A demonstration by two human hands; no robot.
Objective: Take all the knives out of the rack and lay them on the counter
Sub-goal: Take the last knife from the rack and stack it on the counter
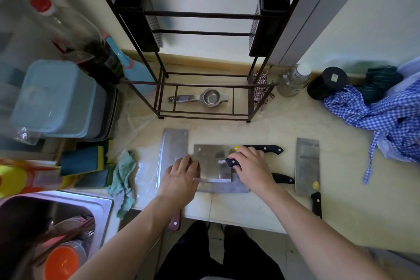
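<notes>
Here right hand (252, 166) grips cleaver (214, 171); blade leftward, lengthwise across counter (261, 211)

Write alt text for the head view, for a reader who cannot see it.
Two bare hands set a small cleaver on a counter among four other cleavers; the right hand grips its black handle, the left hand rests at its blade. Behind stands a black rack, with no knives visible in it.

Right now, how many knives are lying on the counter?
5, all cleavers: far-left cleaver, rear cleaver, small cleaver held by the right hand, a partly hidden cleaver beneath it, and far-right cleaver. More may be hidden.
</notes>
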